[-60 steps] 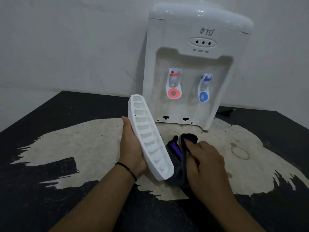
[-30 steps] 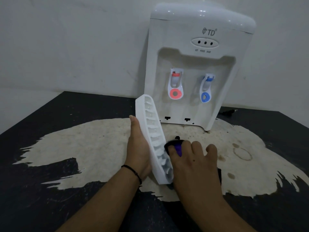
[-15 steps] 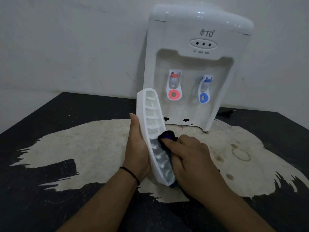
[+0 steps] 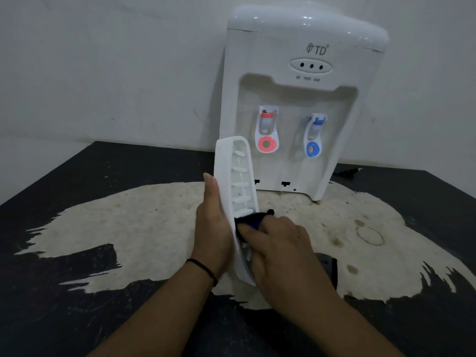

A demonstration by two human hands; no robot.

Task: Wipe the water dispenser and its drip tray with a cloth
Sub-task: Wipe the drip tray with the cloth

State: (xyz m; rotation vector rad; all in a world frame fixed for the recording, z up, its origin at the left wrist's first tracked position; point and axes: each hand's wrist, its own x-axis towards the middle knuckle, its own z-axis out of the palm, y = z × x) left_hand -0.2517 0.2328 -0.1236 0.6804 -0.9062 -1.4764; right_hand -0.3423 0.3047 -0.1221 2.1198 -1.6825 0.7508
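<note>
A white water dispenser (image 4: 304, 104) with a red tap and a blue tap stands at the back of the table against the wall. The white slotted drip tray (image 4: 235, 181) is off the dispenser, stood nearly upright on its end in front of it. My left hand (image 4: 212, 228) holds the tray from behind, fingers along its back. My right hand (image 4: 277, 251) grips a dark cloth with a purple patch (image 4: 253, 219) and presses it against the tray's slotted face, about halfway down. Most of the cloth is hidden under this hand.
The table top (image 4: 77, 292) is black with a large worn pale patch (image 4: 144, 222) in the middle. A dark plug and cord (image 4: 347, 171) lie behind the dispenser at the right. Brown ring stains (image 4: 369, 235) mark the pale patch on the right.
My right hand has slid the cloth up the tray's face from its lower end toward the middle. My left hand has turned the tray more upright.
</note>
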